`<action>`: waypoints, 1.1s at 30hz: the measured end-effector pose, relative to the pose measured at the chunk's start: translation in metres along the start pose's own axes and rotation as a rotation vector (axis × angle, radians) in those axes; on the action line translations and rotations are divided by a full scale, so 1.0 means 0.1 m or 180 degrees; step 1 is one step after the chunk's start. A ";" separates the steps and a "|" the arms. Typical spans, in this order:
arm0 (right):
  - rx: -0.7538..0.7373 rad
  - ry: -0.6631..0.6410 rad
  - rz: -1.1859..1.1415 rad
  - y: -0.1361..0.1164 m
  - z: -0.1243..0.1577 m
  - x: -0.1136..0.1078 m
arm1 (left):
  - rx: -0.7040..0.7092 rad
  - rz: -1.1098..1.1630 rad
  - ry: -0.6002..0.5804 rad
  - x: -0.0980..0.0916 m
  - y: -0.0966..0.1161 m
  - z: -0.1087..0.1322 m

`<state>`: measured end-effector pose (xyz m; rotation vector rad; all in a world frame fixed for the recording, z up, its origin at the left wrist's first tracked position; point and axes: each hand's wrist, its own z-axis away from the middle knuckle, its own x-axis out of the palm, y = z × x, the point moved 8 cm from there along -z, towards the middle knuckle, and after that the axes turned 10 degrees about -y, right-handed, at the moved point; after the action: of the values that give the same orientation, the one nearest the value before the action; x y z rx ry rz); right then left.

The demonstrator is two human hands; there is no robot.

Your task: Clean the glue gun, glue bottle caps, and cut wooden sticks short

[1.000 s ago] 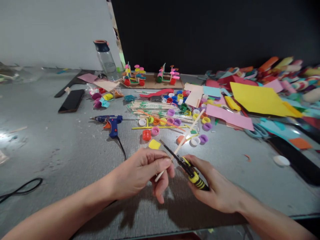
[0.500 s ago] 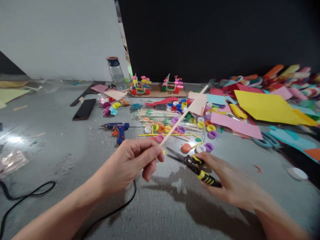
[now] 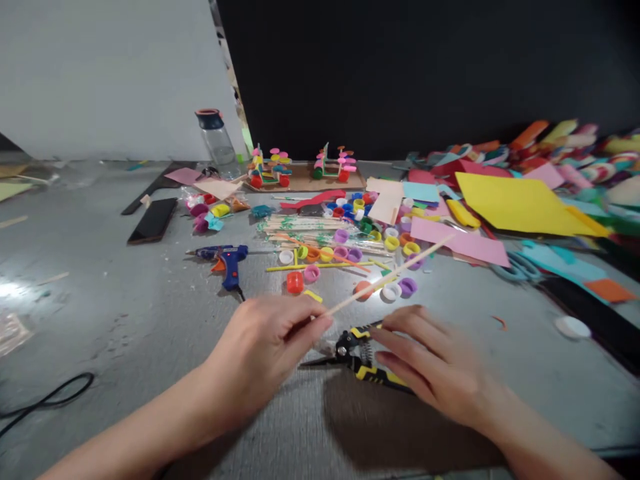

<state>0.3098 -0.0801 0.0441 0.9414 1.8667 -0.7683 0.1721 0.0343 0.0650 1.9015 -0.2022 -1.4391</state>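
Pale wood, thin and straight: the stick (image 3: 390,277) is pinched between the thumb and curled fingers of the left hand (image 3: 273,347), slanting from their tips away and rightward. Black-and-yellow pliers (image 3: 343,349) sit just below those fingertips, handles spread apart. Blurred fingers of the right hand (image 3: 435,360) extend at the handles; whether they grip, I cannot tell.

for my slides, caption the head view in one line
Left hand pinches a pale stick; blurred right hand at black-and-yellow pliers, coloured caps beyond.
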 end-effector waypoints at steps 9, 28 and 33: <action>0.0015 0.0194 0.0217 -0.11 -0.20 -0.05 | 0.0846 -0.1062 -0.0137 0.41 0.22 0.03; 0.0948 0.0474 -0.0488 0.40 -0.07 0.05 | -0.0079 0.0318 -0.0357 0.51 -0.04 -0.06; 0.0127 0.1084 0.0162 -0.01 0.01 -0.27 | -0.0480 0.2044 -0.0359 0.50 -0.12 -0.11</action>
<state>0.3185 -0.0892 0.0678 1.2002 2.1148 -0.6462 0.1967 0.0216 0.0197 1.4440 -0.6710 -1.0795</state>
